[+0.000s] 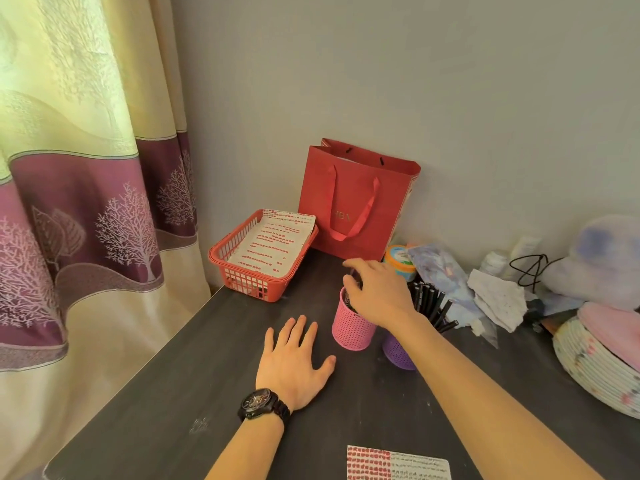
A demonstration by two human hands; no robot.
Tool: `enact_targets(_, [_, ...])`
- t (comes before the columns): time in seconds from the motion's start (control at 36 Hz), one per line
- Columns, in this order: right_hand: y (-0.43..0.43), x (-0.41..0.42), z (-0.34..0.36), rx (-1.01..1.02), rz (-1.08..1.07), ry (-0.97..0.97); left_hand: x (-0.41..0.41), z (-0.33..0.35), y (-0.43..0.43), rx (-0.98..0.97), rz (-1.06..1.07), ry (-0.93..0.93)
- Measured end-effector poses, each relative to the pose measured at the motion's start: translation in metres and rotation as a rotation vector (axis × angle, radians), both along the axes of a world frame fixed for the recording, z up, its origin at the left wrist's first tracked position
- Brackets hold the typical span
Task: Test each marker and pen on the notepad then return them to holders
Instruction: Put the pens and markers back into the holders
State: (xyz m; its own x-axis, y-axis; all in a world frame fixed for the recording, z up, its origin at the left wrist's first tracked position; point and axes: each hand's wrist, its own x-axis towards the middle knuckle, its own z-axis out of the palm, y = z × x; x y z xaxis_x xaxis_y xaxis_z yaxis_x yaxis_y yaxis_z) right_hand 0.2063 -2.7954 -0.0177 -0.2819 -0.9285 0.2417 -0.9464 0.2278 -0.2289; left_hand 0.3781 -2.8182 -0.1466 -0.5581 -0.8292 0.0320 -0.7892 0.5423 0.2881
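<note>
Left hand (294, 362) flat, spread; right hand (377, 289) outstretched, fingers (360, 266) curled down.

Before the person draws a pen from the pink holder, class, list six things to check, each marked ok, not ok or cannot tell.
1. Right hand over the mouth of the pink perforated plastic holder: ok.
2. Its grip on a pen: cannot tell, the hand hides the mouth.
3. Pink holder upright on the dark wood-grain table: ok.
4. Left hand flat on the table, apart from the holder: ok.
5. Red-patterned paper notepad lying at the table's near edge, nothing on it: ok.
6. Purple perforated holder upright, black pens inside: ok.
</note>
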Motion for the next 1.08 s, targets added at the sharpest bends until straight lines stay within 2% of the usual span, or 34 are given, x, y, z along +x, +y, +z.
enact_targets(0.11, [-0.002,0.003,-0.004,0.006,0.023,0.066,0.0,0.0,0.001,-0.004,-0.003,0.008])
enact_targets(0.28, [0.0,0.007,-0.017,-0.251,-0.061,0.083,0.0,-0.002,0.001,-0.004,-0.003,0.013])
enact_targets(0.42, [-0.006,0.007,-0.011,-0.064,-0.073,0.132,0.0,-0.002,0.001,-0.006,-0.004,0.011])
enact_targets(0.53, [-0.015,0.002,-0.001,0.087,0.099,-0.036,-0.001,-0.002,0.0,-0.005,-0.001,0.015])
enact_targets(0.58, [-0.017,-0.004,0.0,0.04,0.071,-0.077,0.0,-0.003,0.0,-0.012,-0.001,0.016])
enact_targets(0.67, [-0.019,-0.01,-0.006,-0.089,-0.06,-0.043,0.0,-0.003,0.0,-0.022,0.005,0.018])
enact_targets(0.83, [-0.019,-0.008,-0.01,-0.214,-0.147,0.004,0.0,-0.003,0.001,-0.013,0.002,0.018])
enact_targets(1.0, [-0.02,-0.008,-0.013,-0.116,0.006,-0.082,-0.001,-0.002,0.0,-0.012,0.003,0.023])
enact_targets(1.08, [-0.022,-0.012,-0.01,-0.144,-0.041,-0.07,0.0,-0.001,0.0,-0.01,0.002,0.021])
